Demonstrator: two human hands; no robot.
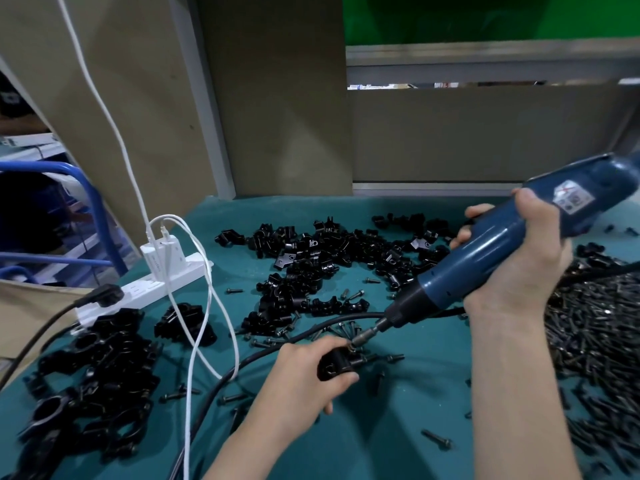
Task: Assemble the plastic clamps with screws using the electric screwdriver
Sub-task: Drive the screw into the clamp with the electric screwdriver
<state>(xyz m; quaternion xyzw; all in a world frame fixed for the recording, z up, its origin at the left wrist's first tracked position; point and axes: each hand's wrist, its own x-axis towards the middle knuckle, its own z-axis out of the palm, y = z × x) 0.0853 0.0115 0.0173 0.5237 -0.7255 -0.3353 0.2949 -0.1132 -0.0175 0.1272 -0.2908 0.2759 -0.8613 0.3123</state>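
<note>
1 teal worktop (398, 427) carries everything: a heap of screws (595, 341) on the right and loose clamps (322, 258) piled at the centre. The driver (502, 251) slants down from the upper right, with the right hand (519, 275) clenching its grip round the blue barrel. The left hand (304, 379) has its grip wrapped on 1 clamp (336, 367) at front centre, low over the worktop. The bit (369, 331) meets the clamp's top edge. A screw (352, 346) seems to sit there, though blur hides whether the tip is seated in its head.

The slant is the main risk. If the driver spins while tilted off the screw's line, the thread may start crooked and chew the plastic. A tip that is only half seated could skip out and round the head, or jump toward the left thumb, which lies just beside it. Torque is the 2nd worry: only 1 hand steadies the clamp, so it may twist free as the screw bites. The black cord (277, 351) runs close behind that hand and could snag, or tug the driver off line.
</note>
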